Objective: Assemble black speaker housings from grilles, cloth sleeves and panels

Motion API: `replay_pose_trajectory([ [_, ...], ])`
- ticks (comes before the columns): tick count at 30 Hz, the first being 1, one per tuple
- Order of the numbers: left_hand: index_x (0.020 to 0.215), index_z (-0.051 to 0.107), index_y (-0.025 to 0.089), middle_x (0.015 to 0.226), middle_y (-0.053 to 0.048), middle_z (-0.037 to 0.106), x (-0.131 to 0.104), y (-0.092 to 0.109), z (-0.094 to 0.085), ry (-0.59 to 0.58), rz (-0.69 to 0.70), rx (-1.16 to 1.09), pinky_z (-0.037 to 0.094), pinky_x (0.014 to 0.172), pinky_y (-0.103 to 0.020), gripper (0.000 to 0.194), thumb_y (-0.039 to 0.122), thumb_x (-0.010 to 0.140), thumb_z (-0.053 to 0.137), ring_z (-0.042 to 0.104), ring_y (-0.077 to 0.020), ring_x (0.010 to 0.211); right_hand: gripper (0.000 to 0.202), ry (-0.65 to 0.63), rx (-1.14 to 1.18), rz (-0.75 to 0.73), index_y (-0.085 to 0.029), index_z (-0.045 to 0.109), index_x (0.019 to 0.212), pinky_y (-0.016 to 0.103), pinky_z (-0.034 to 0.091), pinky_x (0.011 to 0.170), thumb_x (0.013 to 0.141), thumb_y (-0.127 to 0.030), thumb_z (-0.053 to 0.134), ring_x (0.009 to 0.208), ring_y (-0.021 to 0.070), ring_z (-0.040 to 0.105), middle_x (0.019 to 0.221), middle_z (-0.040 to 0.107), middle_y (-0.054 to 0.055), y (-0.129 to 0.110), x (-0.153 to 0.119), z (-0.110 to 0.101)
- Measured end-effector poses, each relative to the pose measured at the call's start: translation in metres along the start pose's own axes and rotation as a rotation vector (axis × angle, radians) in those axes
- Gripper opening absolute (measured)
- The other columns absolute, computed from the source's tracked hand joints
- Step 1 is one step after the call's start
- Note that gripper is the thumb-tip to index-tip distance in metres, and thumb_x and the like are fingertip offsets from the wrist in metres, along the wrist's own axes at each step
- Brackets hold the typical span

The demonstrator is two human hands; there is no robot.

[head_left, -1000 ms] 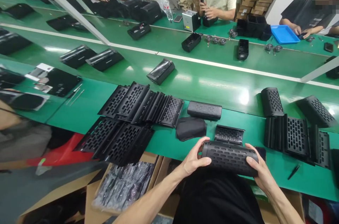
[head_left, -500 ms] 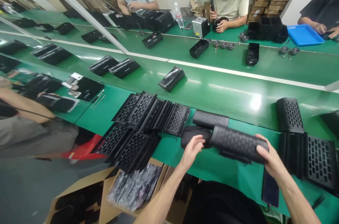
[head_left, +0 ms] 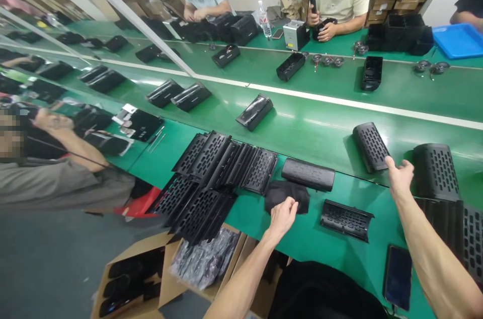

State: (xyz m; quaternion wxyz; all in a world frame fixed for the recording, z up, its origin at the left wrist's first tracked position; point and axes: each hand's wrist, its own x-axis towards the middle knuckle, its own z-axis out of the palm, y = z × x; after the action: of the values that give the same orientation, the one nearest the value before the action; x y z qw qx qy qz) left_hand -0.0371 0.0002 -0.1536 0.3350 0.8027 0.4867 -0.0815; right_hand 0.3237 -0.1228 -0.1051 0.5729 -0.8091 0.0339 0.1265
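Note:
My left hand is closed, its curled fingers at the edge of a dark piece of cloth lying on the green bench. At the right, my right hand has its fingers apart, with a fingertip at the lower end of a black perforated speaker housing. That housing lies on the green belt, slanting. Between my hands a curved perforated grille cover rests hollow side up on the bench. Just behind the cloth is another rounded black speaker housing.
Several grille covers are piled to the left. More covers, another housing and a phone are on the right. Open cartons stand below the bench. Co-workers sit across the belt and at the left.
The perforated housing has gone from in front of me to the belt at the right, and my right hand has opened from it. The grille cover is now uncovered. My left hand has closed at the cloth.

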Motion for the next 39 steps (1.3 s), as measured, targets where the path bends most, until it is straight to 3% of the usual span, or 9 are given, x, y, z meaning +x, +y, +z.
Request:
replay_pose_trajectory([
  [2,0.095,0.066,0.025,0.083,-0.004,0.075,-0.012,0.001,0.0,-0.024,0.094,-0.019,0.041,0.075,-0.029,0.026,0.038,0.103,0.046,0.071,-0.0209,0.083,0.046,-0.039,-0.104,-0.158,-0.021,0.062,0.106,0.047,0.051,0.098,0.074,-0.05,0.078,0.1,0.0272,0.063,0.106,0.067,0.009,0.004,-0.042,-0.015],
  [4,0.094,0.067,0.025,0.081,-0.004,0.074,-0.024,0.007,0.005,-0.053,0.189,-0.041,0.042,0.075,-0.029,0.028,0.038,0.103,0.044,0.069,-0.0199,0.079,0.037,-0.342,-0.183,-0.234,-0.021,0.068,0.093,0.042,0.055,0.086,0.08,-0.055,0.072,0.085,0.0252,0.065,0.089,0.069,0.006,0.018,-0.097,-0.023],
  [7,0.089,0.068,0.024,0.081,-0.006,0.073,-0.036,0.025,0.022,-0.114,0.331,-0.076,0.043,0.075,-0.029,0.029,0.037,0.102,0.046,0.069,-0.0205,0.078,0.049,-0.687,-0.218,-0.071,-0.022,0.071,0.113,0.039,0.057,0.075,0.075,-0.053,0.078,0.08,0.0253,0.07,0.095,0.076,0.007,0.053,-0.17,-0.018],
  [9,0.085,0.068,0.024,0.083,-0.007,0.074,-0.04,0.041,0.035,-0.158,0.413,-0.101,0.044,0.076,-0.03,0.028,0.038,0.101,0.049,0.068,-0.0208,0.079,0.045,-0.73,-0.233,-0.017,-0.021,0.074,0.106,0.038,0.057,0.072,0.074,-0.054,0.076,0.076,0.0254,0.071,0.088,0.078,0.006,0.077,-0.193,-0.014],
  [13,0.085,0.069,0.025,0.083,-0.003,0.074,-0.04,0.065,0.056,-0.185,0.458,-0.151,0.043,0.075,-0.029,0.021,0.041,0.095,0.06,0.067,-0.019,0.078,0.036,-0.531,-0.343,-0.027,-0.022,0.074,0.08,0.038,0.054,0.073,0.081,-0.056,0.064,0.073,0.0267,0.07,0.078,0.078,0.007,0.107,-0.18,-0.037],
  [20,0.103,0.064,0.024,0.091,-0.003,0.073,-0.016,0.059,0.067,-0.044,0.144,-0.178,0.044,0.077,-0.029,0.017,0.037,0.098,0.054,0.068,-0.02,0.09,0.041,-0.235,-0.526,-0.037,-0.023,0.068,0.084,0.041,0.051,0.074,0.078,-0.061,0.053,0.076,0.0305,0.07,0.08,0.076,0.01,0.131,-0.145,-0.081],
  [28,0.121,0.061,0.024,0.118,-0.008,0.075,-0.003,0.057,0.072,-0.106,0.031,-0.18,0.047,0.087,-0.031,0.034,0.039,0.09,0.067,0.069,-0.0246,0.113,0.028,-0.298,-0.608,-0.166,-0.024,0.068,0.089,0.039,0.047,0.082,0.08,-0.05,0.064,0.092,0.0299,0.065,0.09,0.07,0.008,0.138,-0.169,-0.047],
  [32,0.118,0.065,0.025,0.105,-0.006,0.079,0.0,0.055,0.072,-0.118,0.026,-0.139,0.047,0.079,-0.032,0.035,0.042,0.088,0.069,0.072,-0.027,0.103,0.015,-0.345,-0.573,-0.229,-0.026,0.068,0.085,0.041,0.045,0.085,0.077,-0.039,0.069,0.096,0.0307,0.063,0.091,0.069,0.008,0.133,-0.177,-0.029],
  [39,0.091,0.073,0.026,0.084,-0.001,0.076,-0.008,0.047,0.059,-0.074,0.332,-0.17,0.047,0.077,-0.03,0.01,0.034,0.091,0.067,0.068,-0.0202,0.084,0.015,-0.391,-0.325,-0.26,-0.025,0.051,0.076,0.039,0.052,0.088,0.081,-0.036,0.06,0.097,0.026,0.068,0.104,0.073,0.009,0.133,-0.194,-0.035],
])
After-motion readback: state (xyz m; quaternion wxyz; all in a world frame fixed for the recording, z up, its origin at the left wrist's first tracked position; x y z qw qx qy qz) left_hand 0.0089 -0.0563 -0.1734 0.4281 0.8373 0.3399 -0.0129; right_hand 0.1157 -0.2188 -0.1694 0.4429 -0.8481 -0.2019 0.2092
